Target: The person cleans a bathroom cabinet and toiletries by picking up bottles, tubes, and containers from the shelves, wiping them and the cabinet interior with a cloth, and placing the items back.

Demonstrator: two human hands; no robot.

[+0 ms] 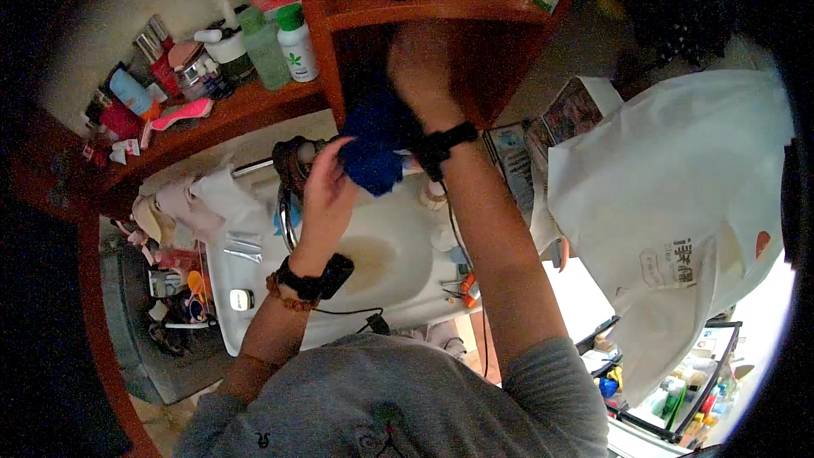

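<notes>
A dark blue cloth (373, 148) hangs bunched above the white washbasin (398, 288). My left hand (329, 187) grips its left side, with the fingertips partly hidden by the cloth. My right hand (420, 80) is raised higher, beside the upper right of the cloth, in front of the brown cabinet. Motion smears its fingers, so its hold cannot be made out. Both wrists carry black bands with a cable. A curved metal faucet (287, 216) stands left of my left hand.
Bottles and tubes crowd the wooden shelf (280, 106) at upper left, with a pink comb (182, 113) among them. More bottles stand on the upper shelf (407, 10). A large white plastic bag (661, 178) hangs at right. White cloth (212, 203) lies on the basin's left side.
</notes>
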